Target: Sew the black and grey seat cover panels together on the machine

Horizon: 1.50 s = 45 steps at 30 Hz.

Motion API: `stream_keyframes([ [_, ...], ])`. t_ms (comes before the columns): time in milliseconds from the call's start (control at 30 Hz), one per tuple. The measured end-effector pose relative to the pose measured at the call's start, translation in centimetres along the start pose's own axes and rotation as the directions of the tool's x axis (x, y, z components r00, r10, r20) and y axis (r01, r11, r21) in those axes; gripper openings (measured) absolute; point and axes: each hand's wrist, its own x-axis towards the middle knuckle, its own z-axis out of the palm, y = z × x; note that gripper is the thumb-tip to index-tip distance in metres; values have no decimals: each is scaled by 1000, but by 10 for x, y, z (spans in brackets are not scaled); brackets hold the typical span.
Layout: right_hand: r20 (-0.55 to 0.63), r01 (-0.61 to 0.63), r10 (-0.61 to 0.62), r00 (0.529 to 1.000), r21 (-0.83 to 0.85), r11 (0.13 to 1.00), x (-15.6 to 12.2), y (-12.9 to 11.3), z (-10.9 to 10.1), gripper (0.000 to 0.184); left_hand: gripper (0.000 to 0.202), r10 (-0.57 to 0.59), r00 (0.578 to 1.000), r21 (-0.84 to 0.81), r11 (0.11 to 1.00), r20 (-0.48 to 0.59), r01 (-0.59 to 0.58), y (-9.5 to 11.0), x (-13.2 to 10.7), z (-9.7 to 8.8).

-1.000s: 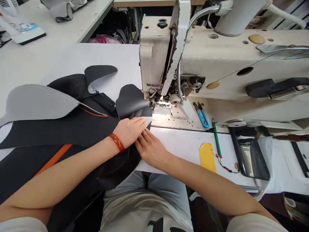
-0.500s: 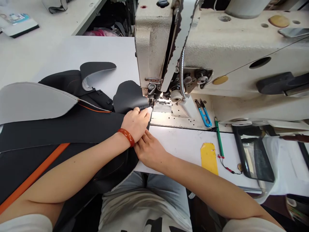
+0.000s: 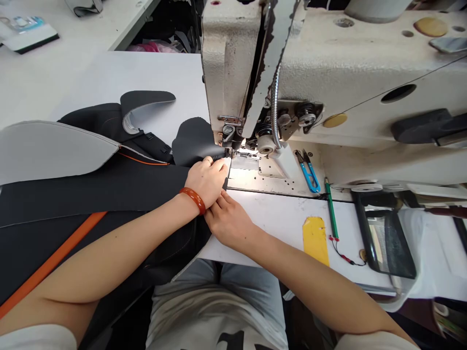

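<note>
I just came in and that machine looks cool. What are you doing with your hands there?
A person sits at a sewing machine with black fabric spread over the white table. The left hand lies flat on the fabric right beside the needle area, and the right hand presses the fabric's edge just below it. Blue thread snips, a green pen and a yellow tag lie off to the right.

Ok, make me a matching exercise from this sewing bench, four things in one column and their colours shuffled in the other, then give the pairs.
Things:
1. thread snips
2. tag
3. bracelet on the left hand
4. pen

Colours:
A. yellow
B. green
C. blue handles
D. reddish orange

Pairs: 1-C, 2-A, 3-D, 4-B
</note>
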Motion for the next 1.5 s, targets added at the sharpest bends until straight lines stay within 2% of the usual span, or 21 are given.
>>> stream_keyframes([
  [500,14,7,-7,1000,-23,1000,0,7,-1,30,38,-53,994,-65,997,-93,47,4,11,9],
  [667,-61,163,-164,985,-25,986,-6,1,-8,29,31,39,995,-104,993,-88,-48,1,1,5],
  [767,-69,158,-157,985,3,987,-10,-6,-10,28,30,97,993,-127,986,-70,-105,-1,-9,4],
  [900,-46,103,-100,994,45,994,-11,-11,-8,26,32,103,992,-134,985,-74,-112,-2,-13,6],
  [1033,-57,69,-67,996,36,997,-6,-2,-6,27,35,70,996,-129,989,-53,-76,-1,-1,7],
  [1200,-26,48,-48,999,29,998,3,19,0,30,35,-46,998,-139,989,-48,38,1,22,4],
  [1267,-8,17,-17,1000,59,998,1,24,-1,31,33,0,999,-148,989,-34,-5,-7,25,0],
  [1367,68,-23,13,998,146,989,-6,20,-15,32,32,100,993,-187,976,-66,-111,-40,18,-13],
  [1433,159,-48,11,987,230,972,-7,8,-34,29,41,40,996,-190,980,-82,-55,-67,10,-27],
  [1500,245,-79,8,970,281,956,-1,-9,-52,29,50,-73,997,-184,980,35,78,-86,3,-41],
])
